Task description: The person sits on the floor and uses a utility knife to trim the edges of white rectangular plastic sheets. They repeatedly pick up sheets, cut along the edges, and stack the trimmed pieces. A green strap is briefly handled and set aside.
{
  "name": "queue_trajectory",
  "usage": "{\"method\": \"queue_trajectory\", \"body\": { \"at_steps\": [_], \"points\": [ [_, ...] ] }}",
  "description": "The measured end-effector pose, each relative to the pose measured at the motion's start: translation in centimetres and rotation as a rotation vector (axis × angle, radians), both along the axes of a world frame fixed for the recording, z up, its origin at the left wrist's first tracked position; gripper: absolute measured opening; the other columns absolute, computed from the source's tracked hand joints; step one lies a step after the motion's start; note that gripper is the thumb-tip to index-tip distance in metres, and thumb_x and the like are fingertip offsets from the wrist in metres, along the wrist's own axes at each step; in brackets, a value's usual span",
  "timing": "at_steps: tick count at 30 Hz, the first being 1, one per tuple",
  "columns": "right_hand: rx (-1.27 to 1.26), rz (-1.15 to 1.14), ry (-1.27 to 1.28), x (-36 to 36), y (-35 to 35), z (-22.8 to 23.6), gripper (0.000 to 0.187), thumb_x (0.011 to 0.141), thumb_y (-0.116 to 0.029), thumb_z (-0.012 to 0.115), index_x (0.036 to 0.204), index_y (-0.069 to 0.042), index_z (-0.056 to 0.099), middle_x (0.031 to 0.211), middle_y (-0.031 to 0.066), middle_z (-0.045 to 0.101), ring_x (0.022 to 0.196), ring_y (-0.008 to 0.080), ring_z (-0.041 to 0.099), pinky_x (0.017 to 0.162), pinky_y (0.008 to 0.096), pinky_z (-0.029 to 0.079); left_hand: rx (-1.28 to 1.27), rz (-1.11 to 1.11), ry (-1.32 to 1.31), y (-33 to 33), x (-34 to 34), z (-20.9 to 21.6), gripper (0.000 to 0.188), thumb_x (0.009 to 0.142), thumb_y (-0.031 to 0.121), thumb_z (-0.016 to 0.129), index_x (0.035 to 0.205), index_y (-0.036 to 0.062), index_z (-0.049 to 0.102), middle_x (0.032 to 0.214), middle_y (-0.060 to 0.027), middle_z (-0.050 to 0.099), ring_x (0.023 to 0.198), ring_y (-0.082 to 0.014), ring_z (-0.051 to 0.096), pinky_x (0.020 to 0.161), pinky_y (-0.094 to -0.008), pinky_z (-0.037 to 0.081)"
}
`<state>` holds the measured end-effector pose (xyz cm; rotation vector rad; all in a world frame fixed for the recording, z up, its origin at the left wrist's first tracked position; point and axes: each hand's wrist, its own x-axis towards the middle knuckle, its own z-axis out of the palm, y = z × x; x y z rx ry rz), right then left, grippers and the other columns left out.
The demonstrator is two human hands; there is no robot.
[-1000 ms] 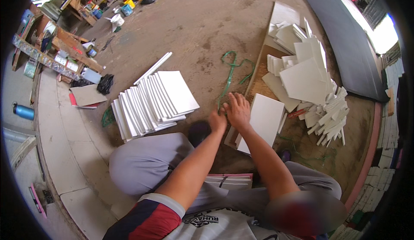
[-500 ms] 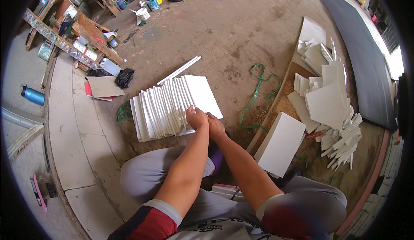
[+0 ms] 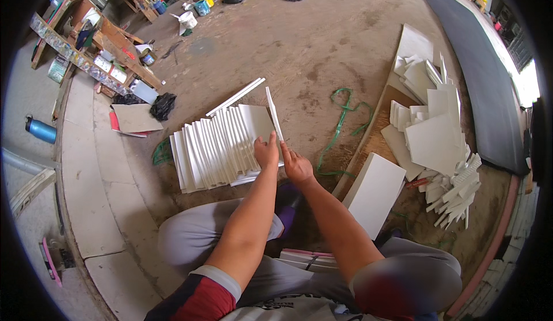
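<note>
In front of me on the floor a row of white boards [image 3: 210,145] leans, overlapping like fanned cards. At its right end one thin white board [image 3: 273,110] stands nearly on edge. My left hand [image 3: 266,151] grips its near end from the left, fingers curled. My right hand [image 3: 297,165] presses on the same board from the right, fingers fairly straight along it. Two narrow white strips [image 3: 236,97] lie just beyond the row. A thick white stack [image 3: 374,191] rests by my right knee. Between my legs sits a strapped bundle [image 3: 308,259], partly hidden by my right forearm.
Green twine [image 3: 340,128] lies loose on the floor. White offcuts [image 3: 438,139] pile up at the right beside a long dark sheet [image 3: 478,85]. A wooden rack [image 3: 109,44], paint buckets [image 3: 204,1] and a black plastic bag [image 3: 163,106] stand at the left and back.
The rightmost board, which lay sloping on the row, has been tipped up nearly on edge. My hands, close together before, have moved apart to either side of it.
</note>
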<state>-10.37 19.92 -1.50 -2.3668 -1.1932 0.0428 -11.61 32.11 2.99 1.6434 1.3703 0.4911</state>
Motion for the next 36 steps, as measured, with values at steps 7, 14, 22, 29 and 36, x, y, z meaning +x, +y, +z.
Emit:
{"method": "queue_trajectory", "body": {
  "at_steps": [7,14,22,29,36],
  "points": [
    [0.259,0.225,-0.252,0.3,-5.1,3.2,0.052,0.090,-0.011,0.062,0.141,-0.004,0.056,0.127,0.0192,0.068,0.116,0.0329,0.068,0.098,0.0417,0.056,-0.597,-0.017,-0.210,2.1,2.3,-3.7,0.054,0.105,0.039,0.059,0.134,-0.0062,0.056,0.120,-0.0183,0.065,0.094,-0.0270,0.067,0.068,-0.0415,0.054],
    [0.339,-0.371,0.001,1.7,-5.5,11.3,0.062,0.105,-0.042,0.046,0.157,-0.009,0.040,0.166,0.0174,0.030,0.155,0.0352,0.026,0.123,0.0564,0.021,-0.419,-0.038,-0.301,-1.9,3.8,1.0,0.035,0.107,0.030,0.056,0.102,-0.0027,0.070,0.073,-0.0073,0.063,0.058,-0.0196,0.057,0.050,-0.0388,0.044],
    [0.405,-0.105,0.169,3.5,-4.6,6.5,0.071,0.108,-0.055,0.033,0.160,-0.008,0.032,0.166,0.0196,0.031,0.155,0.0379,0.026,0.123,0.0535,0.024,0.290,-0.439,0.018,-1.2,2.4,1.6,0.040,0.101,0.026,0.062,0.078,-0.0066,0.060,0.078,-0.0229,0.066,0.070,-0.0335,0.062,0.070,-0.0474,0.049],
    [0.150,-0.264,0.226,6.8,-5.1,7.6,0.062,0.108,-0.057,0.030,0.158,-0.020,0.040,0.165,0.0165,0.033,0.150,0.0359,0.034,0.120,0.0525,0.030,-0.022,-0.507,-0.056,-2.1,1.3,3.0,0.036,0.100,0.023,0.064,0.079,-0.0070,0.061,0.069,-0.0161,0.059,0.066,-0.0245,0.054,0.063,-0.0440,0.044],
    [-0.047,-0.591,0.194,10.1,-6.3,6.2,0.064,0.106,-0.062,0.030,0.159,-0.026,0.037,0.166,0.0196,0.029,0.155,0.0365,0.025,0.121,0.0590,0.024,0.067,-0.639,0.020,-1.5,1.3,4.6,0.041,0.099,0.027,0.066,0.075,-0.0043,0.058,0.063,-0.0074,0.052,0.062,-0.0155,0.044,0.059,-0.0411,0.040]
  ]
}}
